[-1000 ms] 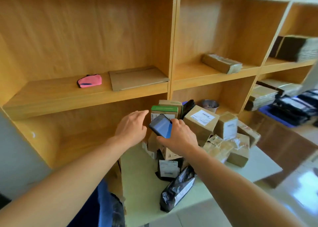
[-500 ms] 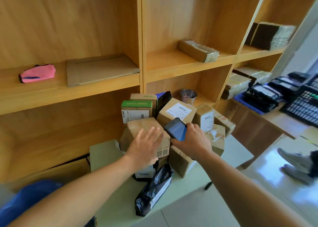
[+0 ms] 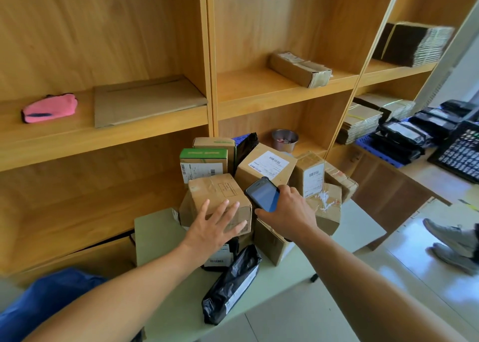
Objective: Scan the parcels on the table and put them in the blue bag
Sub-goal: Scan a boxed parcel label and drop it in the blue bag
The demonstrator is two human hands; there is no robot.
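Observation:
A heap of cardboard parcels sits on a pale green table (image 3: 158, 235) against a wooden shelf unit. My left hand (image 3: 215, 227) lies with spread fingers on the front of a taped brown box (image 3: 217, 191) at the heap's near left. My right hand (image 3: 287, 212) grips a dark handheld scanner (image 3: 263, 194), its screen facing up, beside that box and below a box with a white label (image 3: 267, 167). A black plastic mailer (image 3: 230, 287) lies at the table's front edge. The blue bag (image 3: 44, 300) shows at the lower left, below my left arm.
Green-topped boxes (image 3: 203, 160) stand behind the heap, with a metal cup (image 3: 284, 140) on the shelf. The shelves hold a pink pouch (image 3: 50, 108), flat cardboard (image 3: 147, 100) and a taped box (image 3: 300, 68). Black mailers (image 3: 404, 137) lie right; a person's shoes (image 3: 453, 243) are on the floor.
My view swung left to right across the shelves. My left hand dropped from the green-topped box onto the taped brown box. The scanner hand moved slightly right of it.

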